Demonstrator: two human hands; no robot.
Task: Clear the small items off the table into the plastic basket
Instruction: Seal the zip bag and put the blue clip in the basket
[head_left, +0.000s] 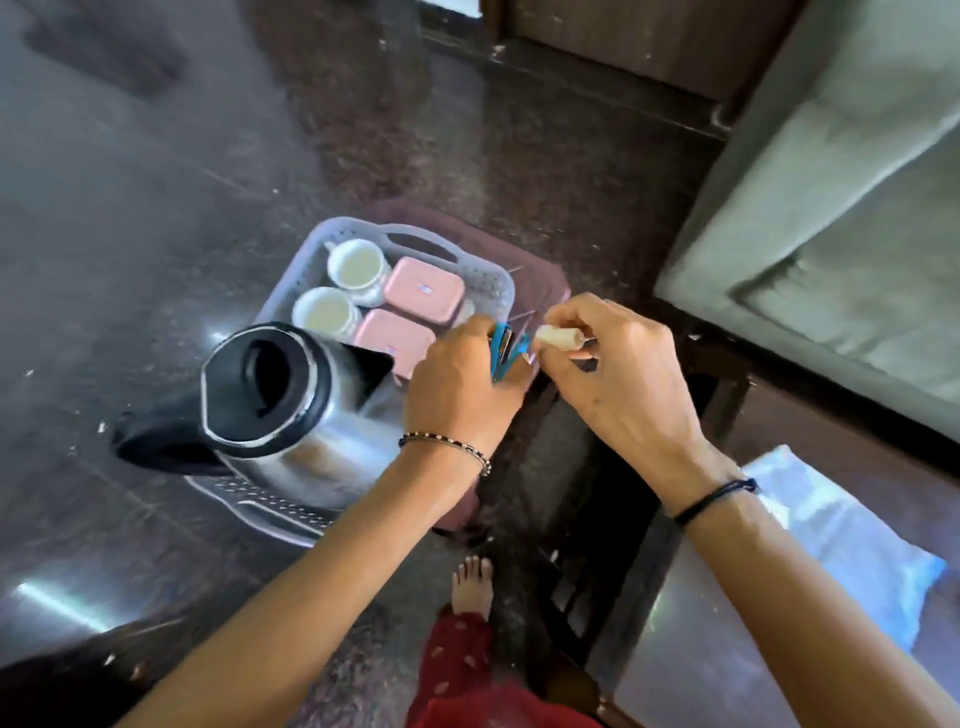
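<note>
My left hand (457, 379) clamps blue packets (506, 353), my right hand (623, 364) pinches a cream tube (558, 338), both probably bound for the basket (488, 283) at ten o'clock.

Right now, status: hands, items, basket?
Left hand grips blue packets beside the basket. Right hand pinches a small cream item. Basket holds kettle, cups, pink boxes; little free room.

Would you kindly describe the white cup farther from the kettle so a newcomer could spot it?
Find the pale plastic basket holding the steel kettle. Two white cups line its left side. Yours is the far cup, near the basket's handle cutout; the near cup adjoins the kettle.
</note>
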